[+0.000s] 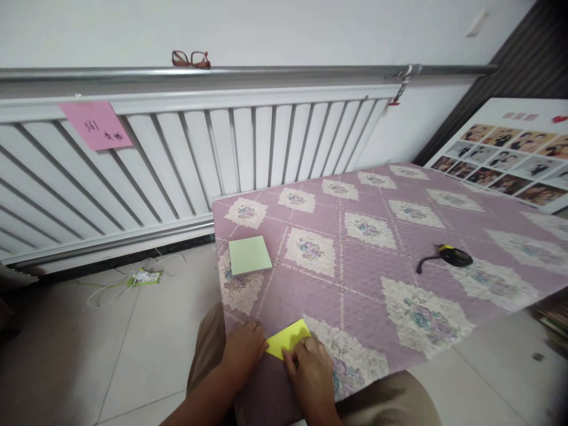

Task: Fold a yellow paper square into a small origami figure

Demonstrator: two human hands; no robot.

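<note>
A bright yellow piece of paper (286, 339) lies at the near edge of the table, low in the head view. My left hand (244, 350) has its fingers curled in and closed on the paper's left corner. On the paper's right side, my right hand (312, 370) grips it between thumb and bent fingers, covering that end. Whether the paper is folded I cannot tell for sure. Farther back on the left, a pale green sticky note pad (249, 255) rests flat, apart from both hands.
A purple flowered cloth covers the table (319, 296). A black and yellow object with a short tail (452, 255) lies on its right. Behind stands a white radiator (239, 145) with a pink note (96, 125); glasses (191, 60) rest on the pipe. A power strip (145, 277) sits on the floor.
</note>
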